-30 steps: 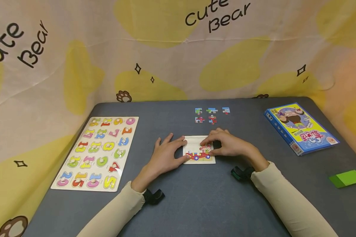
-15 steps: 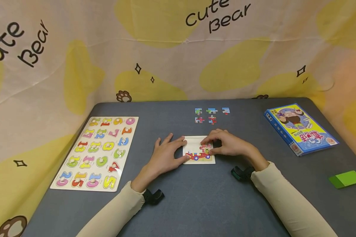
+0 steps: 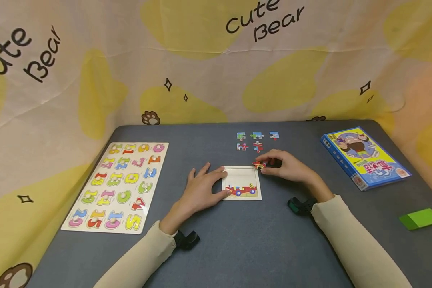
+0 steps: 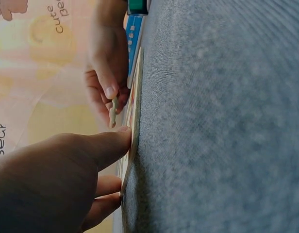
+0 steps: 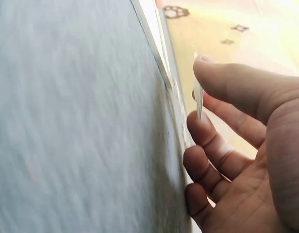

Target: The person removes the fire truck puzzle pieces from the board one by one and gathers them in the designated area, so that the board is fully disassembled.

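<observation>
In the head view my left hand (image 3: 201, 192) rests on the left side of a small white puzzle tray (image 3: 239, 179), with thumb and fingertips apart on it. A strip of assembled jigsaw (image 3: 242, 189) with a red vehicle lies along the tray's near side. My right hand (image 3: 288, 170) pinches a red jigsaw piece (image 3: 259, 165) between thumb and fingers, over the tray's far right corner. In the right wrist view the piece (image 5: 198, 94) shows edge-on, apart from the tray. The left wrist view shows my left thumb (image 4: 113, 145) pressing the tray's edge.
Several loose jigsaw pieces (image 3: 257, 136) lie in two rows beyond the tray. A number puzzle board (image 3: 120, 188) is at the left. A blue and yellow box (image 3: 367, 158) lies at the right, with a green block (image 3: 420, 219) nearer the front.
My right hand has lifted the red jigsaw piece from above the assembled strip and moved it away, slightly right, to the tray's far right corner. My left hand has stayed in place.
</observation>
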`<state>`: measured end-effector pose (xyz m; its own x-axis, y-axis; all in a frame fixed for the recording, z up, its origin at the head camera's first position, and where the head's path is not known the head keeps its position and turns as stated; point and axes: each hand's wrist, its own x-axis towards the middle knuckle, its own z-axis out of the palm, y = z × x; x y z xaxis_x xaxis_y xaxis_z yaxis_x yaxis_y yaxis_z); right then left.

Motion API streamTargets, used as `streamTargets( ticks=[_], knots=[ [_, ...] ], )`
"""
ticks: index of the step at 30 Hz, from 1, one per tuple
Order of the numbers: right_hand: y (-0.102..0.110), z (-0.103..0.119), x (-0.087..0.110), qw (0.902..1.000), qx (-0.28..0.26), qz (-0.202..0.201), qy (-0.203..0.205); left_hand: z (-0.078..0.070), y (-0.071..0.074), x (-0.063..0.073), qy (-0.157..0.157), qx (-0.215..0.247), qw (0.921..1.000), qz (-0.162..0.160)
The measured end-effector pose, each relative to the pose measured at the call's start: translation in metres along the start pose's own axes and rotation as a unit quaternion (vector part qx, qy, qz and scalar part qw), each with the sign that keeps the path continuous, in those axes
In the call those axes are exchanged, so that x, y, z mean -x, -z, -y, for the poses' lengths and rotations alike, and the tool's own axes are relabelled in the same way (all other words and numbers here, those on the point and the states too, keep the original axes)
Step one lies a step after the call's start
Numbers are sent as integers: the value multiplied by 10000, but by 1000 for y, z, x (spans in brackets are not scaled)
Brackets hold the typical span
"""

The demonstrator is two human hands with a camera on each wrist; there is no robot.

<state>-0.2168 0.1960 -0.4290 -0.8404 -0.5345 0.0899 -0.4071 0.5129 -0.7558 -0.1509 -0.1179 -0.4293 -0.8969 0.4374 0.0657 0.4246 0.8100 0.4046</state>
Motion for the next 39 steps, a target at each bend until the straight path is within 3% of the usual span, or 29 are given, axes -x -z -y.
streamTargets(
  ticks=[4,13,19,28,39],
  knots=[
    [8,-8,2,9994,152,-286,-111,-1,0,0,-3,19,10000,-37],
    [22,-29,2,9969,539,-523,-231,-1,-1,2,-13,49,9999,-92],
    [29,-36,0,9951,845,-430,-298,0,-2,3,10,65,9999,-82],
    [35,-44,-5,9939,969,-523,-85,0,-2,3,-36,87,9999,-95],
    [41,-41,-13,9918,1112,-506,-380,1,-3,1,-47,49,9999,-132]
  ],
)
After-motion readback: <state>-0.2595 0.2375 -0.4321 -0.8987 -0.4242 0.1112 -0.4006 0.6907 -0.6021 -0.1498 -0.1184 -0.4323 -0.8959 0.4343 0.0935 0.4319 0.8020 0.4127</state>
